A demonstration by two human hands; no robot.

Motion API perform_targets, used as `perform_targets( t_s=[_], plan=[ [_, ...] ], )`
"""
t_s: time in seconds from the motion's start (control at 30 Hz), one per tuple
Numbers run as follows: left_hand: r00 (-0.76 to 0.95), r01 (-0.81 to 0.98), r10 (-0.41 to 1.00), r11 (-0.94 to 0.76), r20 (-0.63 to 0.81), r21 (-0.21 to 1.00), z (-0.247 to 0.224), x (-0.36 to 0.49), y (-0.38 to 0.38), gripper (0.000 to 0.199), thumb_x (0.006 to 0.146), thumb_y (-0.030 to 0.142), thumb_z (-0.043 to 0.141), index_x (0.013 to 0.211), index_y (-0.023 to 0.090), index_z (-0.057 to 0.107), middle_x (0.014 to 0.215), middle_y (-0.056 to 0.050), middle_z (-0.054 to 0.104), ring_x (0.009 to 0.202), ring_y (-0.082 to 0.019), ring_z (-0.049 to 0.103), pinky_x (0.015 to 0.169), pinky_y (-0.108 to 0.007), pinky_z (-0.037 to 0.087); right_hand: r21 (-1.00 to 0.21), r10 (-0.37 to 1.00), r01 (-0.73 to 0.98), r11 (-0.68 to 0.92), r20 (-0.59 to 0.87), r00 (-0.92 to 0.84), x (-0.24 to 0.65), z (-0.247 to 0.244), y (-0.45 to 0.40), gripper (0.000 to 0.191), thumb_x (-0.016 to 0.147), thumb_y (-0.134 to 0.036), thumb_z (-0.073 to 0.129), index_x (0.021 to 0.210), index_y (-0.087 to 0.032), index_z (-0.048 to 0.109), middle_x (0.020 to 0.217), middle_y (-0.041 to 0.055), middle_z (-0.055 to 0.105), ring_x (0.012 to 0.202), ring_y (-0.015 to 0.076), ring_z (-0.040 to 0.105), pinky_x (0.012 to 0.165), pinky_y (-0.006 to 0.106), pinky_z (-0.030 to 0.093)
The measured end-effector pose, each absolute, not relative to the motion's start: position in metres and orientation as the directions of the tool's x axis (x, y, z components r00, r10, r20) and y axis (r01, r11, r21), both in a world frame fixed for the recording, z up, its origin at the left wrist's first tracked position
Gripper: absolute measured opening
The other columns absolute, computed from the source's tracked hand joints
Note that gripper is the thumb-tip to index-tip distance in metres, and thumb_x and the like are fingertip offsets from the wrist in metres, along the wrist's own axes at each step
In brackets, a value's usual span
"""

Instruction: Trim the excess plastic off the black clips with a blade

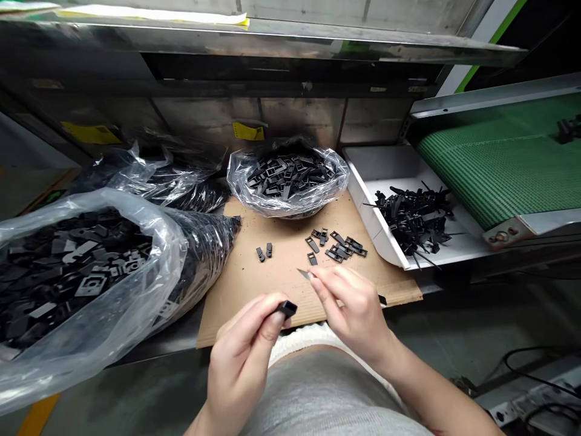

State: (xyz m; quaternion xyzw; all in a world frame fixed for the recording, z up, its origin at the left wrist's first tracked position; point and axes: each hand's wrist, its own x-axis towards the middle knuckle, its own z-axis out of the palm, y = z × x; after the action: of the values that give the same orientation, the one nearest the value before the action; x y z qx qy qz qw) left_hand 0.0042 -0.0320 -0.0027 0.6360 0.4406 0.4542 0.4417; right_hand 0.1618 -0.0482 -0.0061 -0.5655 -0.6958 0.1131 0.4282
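Between the thumb and fingers of my left hand (pixel 247 345) is a small black plastic part (pixel 287 309), its hollow end facing right. My right hand (pixel 351 306) grips a knife (pixel 304 274); its pointed blade sticks out past the fingertips and its handle is hidden in the hand. The blade is apart from the part. Beyond my hands, several loose black plastic parts (pixel 340 249) lie on a cardboard sheet (pixel 267 284). Two smaller black pieces (pixel 269 249) lie farther left on the cardboard.
An open bag (pixel 288 206) of black parts stands behind the cardboard. A larger bag (pixel 167 242) of parts is at left. On the right, a white tray (pixel 372 224) holds black pieces below a green conveyor belt (pixel 503 148). A metal shelf (pixel 272 41) spans above.
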Motion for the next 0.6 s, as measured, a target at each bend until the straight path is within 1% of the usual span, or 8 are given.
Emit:
perform_targets(
  t_s=[0.1, 0.23, 0.43, 0.53, 0.6],
  plan=[
    [0.214, 0.184, 0.956, -0.243, 0.202, 0.952, -0.005, 0.003, -0.031, 0.019, 0.082, 0.017, 0.052, 0.093, 0.028, 0.064, 0.075, 0.001, 0.060, 0.059, -0.011, 0.051, 0.055, -0.020, 0.042, -0.675, 0.878, 0.628, 0.386, 0.478, -0.025, 0.163, -0.002, -0.051, 0.021, 0.088, -0.016, 0.045, 0.100, -0.013, 0.062, 0.080, 0.0080, 0.065, 0.072, 0.0171, 0.059, 0.066, 0.029, 0.046],
    [0.188, 0.233, 0.954, -0.273, 0.232, 0.933, -0.009, 0.002, -0.029, 0.020, 0.082, 0.017, 0.052, 0.094, 0.027, 0.064, 0.082, -0.001, 0.062, 0.066, -0.013, 0.055, 0.060, -0.022, 0.044, -0.639, 0.850, 0.623, 0.452, 0.519, -0.084, 0.157, 0.001, -0.057, 0.021, 0.088, -0.016, 0.046, 0.101, -0.012, 0.061, 0.079, 0.0077, 0.065, 0.068, 0.0162, 0.057, 0.062, 0.029, 0.046],
    [0.198, 0.246, 0.937, -0.331, 0.287, 0.911, -0.010, 0.001, -0.027, 0.026, 0.080, 0.013, 0.052, 0.098, 0.029, 0.063, 0.082, 0.001, 0.062, 0.069, -0.013, 0.056, 0.062, -0.021, 0.044, -0.612, 0.853, 0.659, 0.437, 0.515, -0.087, 0.152, 0.001, -0.057, 0.020, 0.088, -0.017, 0.045, 0.097, -0.013, 0.063, 0.076, 0.0076, 0.064, 0.066, 0.0159, 0.056, 0.061, 0.028, 0.045],
    [0.205, 0.240, 0.931, -0.346, 0.301, 0.907, -0.009, 0.000, -0.027, 0.028, 0.080, 0.011, 0.052, 0.098, 0.030, 0.063, 0.080, 0.002, 0.061, 0.065, -0.012, 0.055, 0.059, -0.021, 0.043, -0.611, 0.858, 0.668, 0.425, 0.508, -0.082, 0.151, 0.000, -0.055, 0.020, 0.088, -0.018, 0.045, 0.096, -0.013, 0.063, 0.075, 0.0073, 0.064, 0.065, 0.0157, 0.055, 0.061, 0.028, 0.045],
    [0.206, 0.230, 0.930, -0.349, 0.305, 0.908, -0.007, 0.000, -0.027, 0.027, 0.079, 0.010, 0.053, 0.096, 0.028, 0.064, 0.076, 0.001, 0.061, 0.062, -0.013, 0.054, 0.057, -0.021, 0.042, -0.607, 0.863, 0.684, 0.405, 0.500, -0.068, 0.151, -0.001, -0.052, 0.022, 0.089, -0.018, 0.044, 0.098, -0.012, 0.063, 0.075, 0.0079, 0.064, 0.066, 0.0162, 0.056, 0.062, 0.029, 0.045]
  ],
)
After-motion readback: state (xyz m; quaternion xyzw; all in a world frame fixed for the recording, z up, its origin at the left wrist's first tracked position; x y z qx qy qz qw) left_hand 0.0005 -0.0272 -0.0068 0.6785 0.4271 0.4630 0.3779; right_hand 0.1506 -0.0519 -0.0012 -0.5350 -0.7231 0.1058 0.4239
